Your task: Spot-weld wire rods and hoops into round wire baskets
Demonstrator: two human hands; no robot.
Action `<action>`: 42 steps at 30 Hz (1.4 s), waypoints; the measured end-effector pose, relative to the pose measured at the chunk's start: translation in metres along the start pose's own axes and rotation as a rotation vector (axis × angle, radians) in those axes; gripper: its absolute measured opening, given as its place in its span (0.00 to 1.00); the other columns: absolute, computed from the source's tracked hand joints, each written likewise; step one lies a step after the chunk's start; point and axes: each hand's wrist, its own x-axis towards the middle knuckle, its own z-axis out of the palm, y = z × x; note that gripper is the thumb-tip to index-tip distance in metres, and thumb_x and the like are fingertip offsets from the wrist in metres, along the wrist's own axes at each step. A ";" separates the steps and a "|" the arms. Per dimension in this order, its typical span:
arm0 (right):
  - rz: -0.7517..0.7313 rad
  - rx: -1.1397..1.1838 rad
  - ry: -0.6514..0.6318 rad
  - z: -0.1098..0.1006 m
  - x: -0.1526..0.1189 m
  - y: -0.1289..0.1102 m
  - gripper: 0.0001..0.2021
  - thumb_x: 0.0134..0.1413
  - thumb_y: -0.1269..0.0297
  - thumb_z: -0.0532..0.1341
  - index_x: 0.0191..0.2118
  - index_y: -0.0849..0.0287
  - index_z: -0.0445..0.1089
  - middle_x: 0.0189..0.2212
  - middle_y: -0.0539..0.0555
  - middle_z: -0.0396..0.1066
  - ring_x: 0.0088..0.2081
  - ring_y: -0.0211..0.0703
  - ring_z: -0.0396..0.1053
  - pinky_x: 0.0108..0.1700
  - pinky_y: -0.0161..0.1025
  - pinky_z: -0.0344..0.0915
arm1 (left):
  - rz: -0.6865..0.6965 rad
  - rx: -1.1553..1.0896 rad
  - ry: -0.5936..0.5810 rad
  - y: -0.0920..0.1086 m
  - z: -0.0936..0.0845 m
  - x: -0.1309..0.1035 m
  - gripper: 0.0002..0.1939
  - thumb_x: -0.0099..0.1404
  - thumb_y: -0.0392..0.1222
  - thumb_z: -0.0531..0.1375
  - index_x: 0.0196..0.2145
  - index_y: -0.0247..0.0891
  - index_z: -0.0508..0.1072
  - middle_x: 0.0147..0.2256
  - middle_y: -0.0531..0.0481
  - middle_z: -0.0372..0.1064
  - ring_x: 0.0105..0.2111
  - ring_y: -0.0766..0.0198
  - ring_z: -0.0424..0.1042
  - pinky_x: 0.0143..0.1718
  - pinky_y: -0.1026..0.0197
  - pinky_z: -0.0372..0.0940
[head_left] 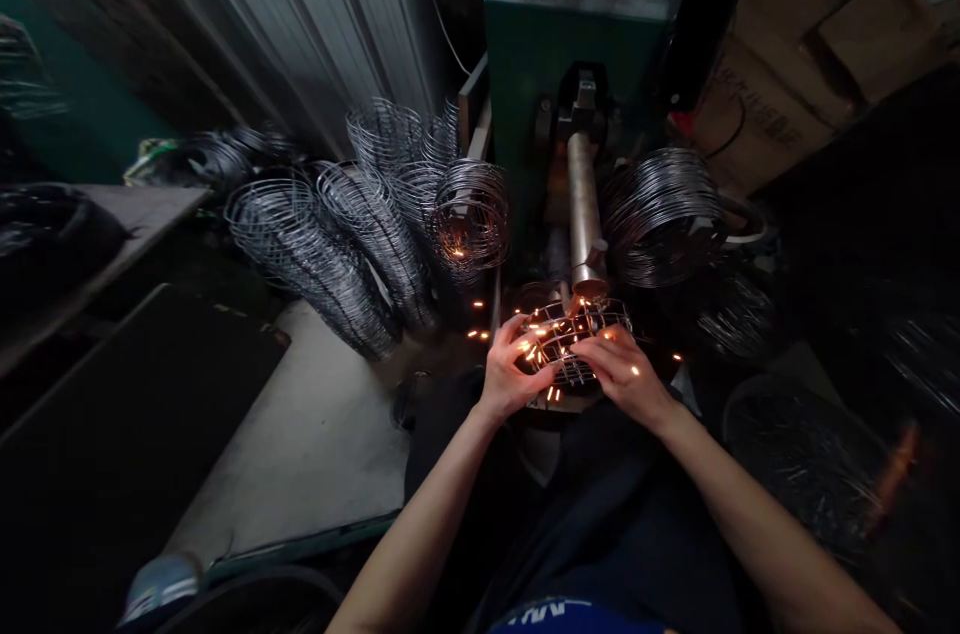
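A small round wire basket (571,346) sits between my hands, right under the metal electrode arm (583,204) of a green welding machine (517,84). My left hand (512,372) grips its left side with thumb and fingers. At the right side, my right hand (624,372) is closed on the wires. Orange sparks fly around the basket and across both hands. The sparks and fingers hide part of the basket.
Stacks of wire rings (315,264) lean at the left, beside a ring bundle (471,214) near the machine. A wire coil (664,214) hangs right of the arm. Cardboard boxes (787,114) stand at the back right. A dark bag (795,444) lies lower right.
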 end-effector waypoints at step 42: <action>0.971 0.962 0.375 -0.015 -0.058 -0.035 0.25 0.51 0.46 0.73 0.38 0.57 0.61 0.24 0.51 0.73 0.14 0.30 0.57 0.16 0.27 0.50 | -0.124 -0.413 -0.165 -0.022 -0.038 -0.014 0.46 0.50 0.47 0.75 0.59 0.47 0.54 0.58 0.41 0.66 0.57 0.53 0.71 0.58 0.48 0.68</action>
